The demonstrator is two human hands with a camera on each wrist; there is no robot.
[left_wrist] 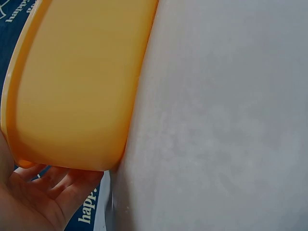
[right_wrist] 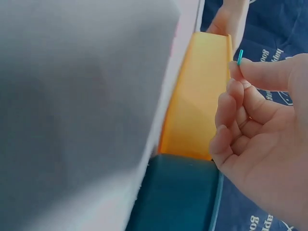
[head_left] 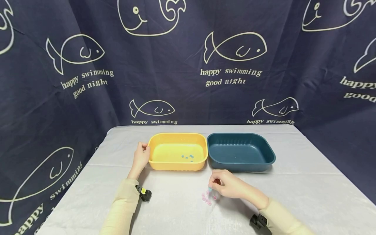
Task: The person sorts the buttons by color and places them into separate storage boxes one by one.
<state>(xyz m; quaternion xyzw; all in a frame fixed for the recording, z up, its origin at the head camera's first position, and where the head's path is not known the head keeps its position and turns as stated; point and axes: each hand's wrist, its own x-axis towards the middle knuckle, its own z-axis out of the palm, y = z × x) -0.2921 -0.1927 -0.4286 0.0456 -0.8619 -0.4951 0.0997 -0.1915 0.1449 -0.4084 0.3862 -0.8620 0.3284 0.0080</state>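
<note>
My left hand grips the left end of a yellow plastic basin, its fingers against the outer end wall in the left wrist view. Several small blue buttons lie on the basin's floor. Between thumb and fingertip, my right hand pinches a thin teal button, which shows edge-on in the right wrist view. Its other fingers are curled towards the palm. Just below that hand, a loose cluster of several pink buttons lies on the tabletop.
A dark teal basin stands right beside the yellow one, close behind my right hand. Both are on a table with a pale cloth. A navy curtain with fish drawings hangs behind the table's far edge.
</note>
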